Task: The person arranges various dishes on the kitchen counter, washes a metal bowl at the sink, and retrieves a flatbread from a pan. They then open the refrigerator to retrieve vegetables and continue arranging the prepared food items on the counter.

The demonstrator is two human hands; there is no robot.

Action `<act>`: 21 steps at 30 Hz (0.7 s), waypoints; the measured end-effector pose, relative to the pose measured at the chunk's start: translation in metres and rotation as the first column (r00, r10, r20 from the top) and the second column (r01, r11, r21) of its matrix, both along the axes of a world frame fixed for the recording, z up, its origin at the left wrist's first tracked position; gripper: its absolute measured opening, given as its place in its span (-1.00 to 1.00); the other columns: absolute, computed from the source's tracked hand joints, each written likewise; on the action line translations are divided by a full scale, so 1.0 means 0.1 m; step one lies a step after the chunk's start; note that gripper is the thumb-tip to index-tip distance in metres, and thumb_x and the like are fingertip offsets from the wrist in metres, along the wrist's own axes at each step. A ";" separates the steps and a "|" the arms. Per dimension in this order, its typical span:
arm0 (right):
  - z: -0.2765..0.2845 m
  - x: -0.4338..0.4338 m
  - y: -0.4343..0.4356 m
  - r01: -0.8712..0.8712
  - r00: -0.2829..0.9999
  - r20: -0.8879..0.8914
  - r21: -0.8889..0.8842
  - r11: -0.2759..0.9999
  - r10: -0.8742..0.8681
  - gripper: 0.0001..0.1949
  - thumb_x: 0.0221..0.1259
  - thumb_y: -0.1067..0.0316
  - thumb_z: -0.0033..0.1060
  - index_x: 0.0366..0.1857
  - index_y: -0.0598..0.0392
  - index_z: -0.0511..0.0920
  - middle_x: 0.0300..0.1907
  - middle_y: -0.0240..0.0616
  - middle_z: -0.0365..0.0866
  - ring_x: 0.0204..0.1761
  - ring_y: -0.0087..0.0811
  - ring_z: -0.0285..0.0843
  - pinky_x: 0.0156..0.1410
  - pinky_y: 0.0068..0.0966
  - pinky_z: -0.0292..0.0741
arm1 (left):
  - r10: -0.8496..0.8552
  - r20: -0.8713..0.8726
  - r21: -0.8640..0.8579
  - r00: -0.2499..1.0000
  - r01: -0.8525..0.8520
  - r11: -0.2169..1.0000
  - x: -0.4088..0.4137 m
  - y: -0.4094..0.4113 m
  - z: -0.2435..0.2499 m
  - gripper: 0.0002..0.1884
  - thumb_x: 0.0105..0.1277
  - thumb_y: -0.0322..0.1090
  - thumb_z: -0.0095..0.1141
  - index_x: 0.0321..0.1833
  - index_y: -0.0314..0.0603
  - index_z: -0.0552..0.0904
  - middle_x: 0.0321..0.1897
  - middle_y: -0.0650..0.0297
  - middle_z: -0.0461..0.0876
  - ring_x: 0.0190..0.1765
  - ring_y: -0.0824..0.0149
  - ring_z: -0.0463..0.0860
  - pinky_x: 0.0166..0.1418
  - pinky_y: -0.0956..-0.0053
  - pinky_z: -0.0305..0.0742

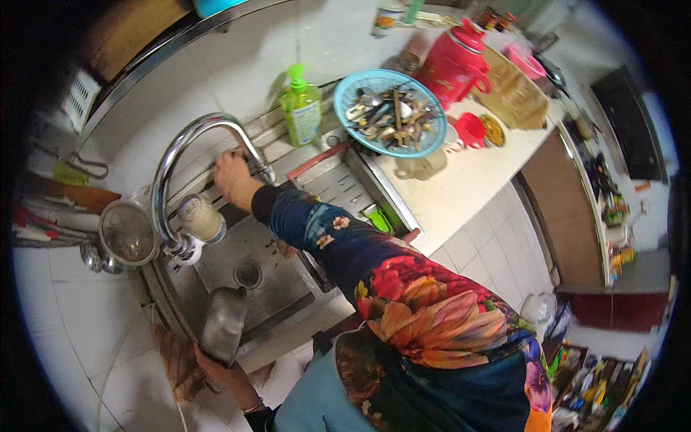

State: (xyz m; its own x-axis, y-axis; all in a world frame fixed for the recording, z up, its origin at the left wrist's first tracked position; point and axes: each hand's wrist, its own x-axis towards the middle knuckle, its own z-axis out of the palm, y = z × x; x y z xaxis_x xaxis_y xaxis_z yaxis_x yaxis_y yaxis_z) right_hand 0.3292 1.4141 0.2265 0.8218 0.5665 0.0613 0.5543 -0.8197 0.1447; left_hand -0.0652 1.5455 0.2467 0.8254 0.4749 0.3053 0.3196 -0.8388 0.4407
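My left hand (227, 380) grips the base of a metal bowl (225, 324), tipped on its side over the near left corner of the stainless steel sink (270, 294). My right arm stretches across the sink in a flowered sleeve. At the sink's back ledge, behind the spout of the chrome faucet (186, 137), is my right hand (235, 175). Its fingers are curled and partly hidden, next to something dark; I cannot tell whether it holds anything. Below the faucet's arch stands a jar-like container (202, 218). Bits of food lie near the drain (248, 272).
A green pump bottle (302, 113) stands behind the sink. Right of it, a blue plastic basket (341, 110) holds cutlery. A metal drainer tray (345, 186), a red thermos (451, 67) and a red cup (469, 129) share the counter. A strainer (129, 232) and knives hang left.
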 end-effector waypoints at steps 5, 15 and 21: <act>0.09 -1.10 -0.56 -0.177 0.983 0.029 0.398 0.900 0.180 -0.87 -0.06 0.27 0.01 -0.50 -0.05 0.59 -0.29 -0.24 0.53 -0.06 -0.27 0.39 -0.08 -0.25 0.29 | -0.090 -0.072 -0.041 0.993 0.087 0.995 0.14 -0.05 -0.21 -0.41 0.22 -0.44 0.07 0.30 -0.40 0.18 0.23 -0.09 0.27 0.24 -0.01 0.33 0.31 0.20 0.24; 0.47 -2.92 -2.96 0.881 0.347 -0.913 0.396 0.260 0.216 -0.27 0.01 -0.16 0.27 0.05 0.34 0.36 -0.45 -0.17 0.55 -0.42 -0.41 0.59 -0.38 -0.47 0.53 | -0.423 -0.010 -0.964 0.906 -0.121 -0.235 0.66 -1.68 0.16 -0.70 0.23 -0.49 -0.07 -0.01 -0.52 0.46 -0.07 0.02 0.53 -0.18 0.07 0.61 -0.26 0.21 0.65; 0.05 -3.33 -4.42 0.838 0.438 -0.892 0.359 -0.411 0.113 -0.73 0.10 0.47 -0.04 -0.14 0.39 0.44 -0.39 -0.05 0.57 -0.45 -0.25 0.61 -0.54 -0.37 0.62 | -0.854 0.219 -0.906 0.471 -0.228 -0.357 1.40 -3.00 -0.08 -0.42 0.35 -0.02 -0.04 0.26 -0.30 0.19 0.07 0.02 0.45 -0.10 0.06 0.63 -0.26 0.25 0.63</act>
